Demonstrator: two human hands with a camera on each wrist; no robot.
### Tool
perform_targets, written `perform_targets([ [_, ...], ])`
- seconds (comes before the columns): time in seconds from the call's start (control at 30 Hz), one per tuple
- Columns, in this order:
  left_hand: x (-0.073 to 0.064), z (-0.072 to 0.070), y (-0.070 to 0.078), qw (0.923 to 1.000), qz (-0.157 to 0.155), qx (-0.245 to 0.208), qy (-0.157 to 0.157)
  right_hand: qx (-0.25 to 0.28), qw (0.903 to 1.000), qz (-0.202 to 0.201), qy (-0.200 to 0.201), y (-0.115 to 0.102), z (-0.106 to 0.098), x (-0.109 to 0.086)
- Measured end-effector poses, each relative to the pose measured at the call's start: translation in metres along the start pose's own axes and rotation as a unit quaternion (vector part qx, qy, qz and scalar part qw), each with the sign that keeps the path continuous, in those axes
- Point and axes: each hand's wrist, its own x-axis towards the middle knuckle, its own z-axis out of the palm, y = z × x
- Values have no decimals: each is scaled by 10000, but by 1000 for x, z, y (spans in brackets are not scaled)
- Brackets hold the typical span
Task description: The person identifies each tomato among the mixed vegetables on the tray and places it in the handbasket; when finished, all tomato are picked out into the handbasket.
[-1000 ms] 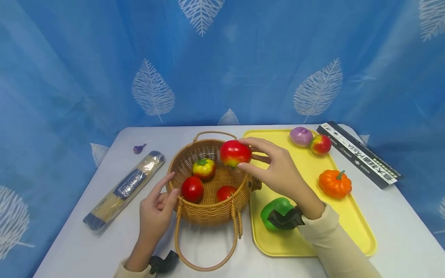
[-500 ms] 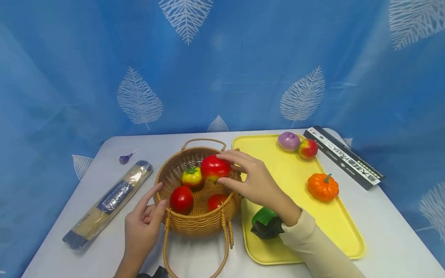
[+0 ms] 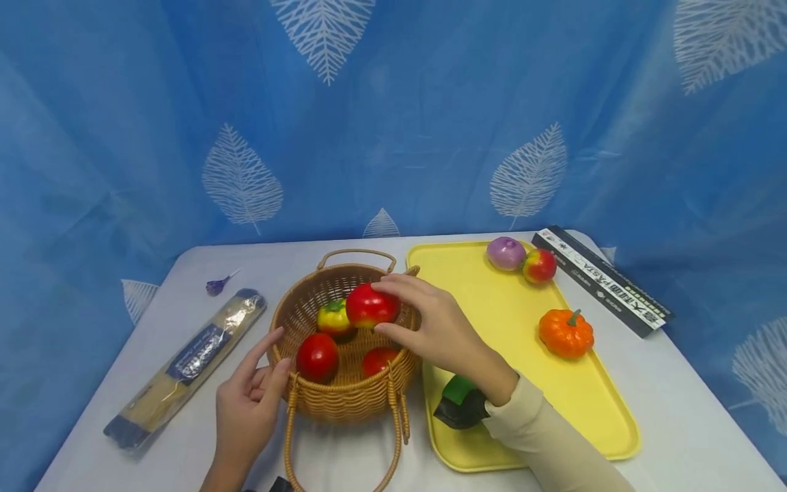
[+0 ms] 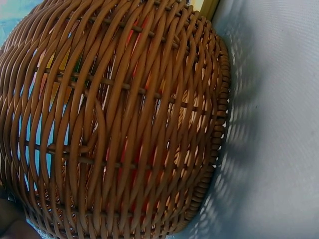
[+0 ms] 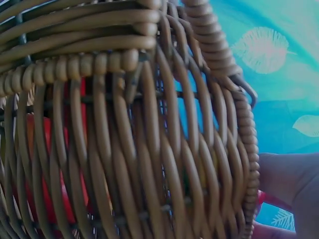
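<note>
My right hand [image 3: 443,331] holds a glossy red toy fruit [image 3: 371,304], yellowish underneath, between thumb and fingers over the right part of a wicker basket [image 3: 344,403]. Inside the basket lie a yellow-and-red fruit with a green top [image 3: 334,318], a round red fruit [image 3: 317,358] at the front left and another red one [image 3: 378,361] at the front right. My left hand [image 3: 249,403] rests its thumb and outstretched index finger at the basket's left rim. Woven basket wall [image 4: 124,119] fills most of the left wrist view; the right wrist view also shows mainly wicker.
A yellow tray [image 3: 455,273] on the right bears a purple onion [image 3: 506,253], a red-yellow fruit [image 3: 540,266], an orange pumpkin [image 3: 566,333] and a green pepper [image 3: 458,389], partly covered by the wrist strap. A pasta box [image 3: 602,280], bagged noodles [image 3: 190,365] and a small purple item [image 3: 216,286] lie around.
My right hand has carried the red toy fruit left and lower, from above the basket's right rim to over its inside. My left hand keeps its place at the rim; the head view has shifted.
</note>
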Motion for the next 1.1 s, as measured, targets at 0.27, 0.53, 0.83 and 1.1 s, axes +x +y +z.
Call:
perform_targets([
  [0.27, 4, -2, 1, 9999, 19, -151, 0, -405, 9990, -160, -73, -5, 11, 5],
  [0.53, 4, 0, -1, 10000, -18, 47, 25, -763, 9969, -159, -98, -4, 14, 6],
  [0.83, -3, -7, 4, 9998, -76, 165, 89, -742, 9966, -41, -342, -9, 18, 6],
  [1.1, 0, -3, 0, 10000, 31, -9, 32, -352, 9987, -353, -51, -2, 7, 7],
])
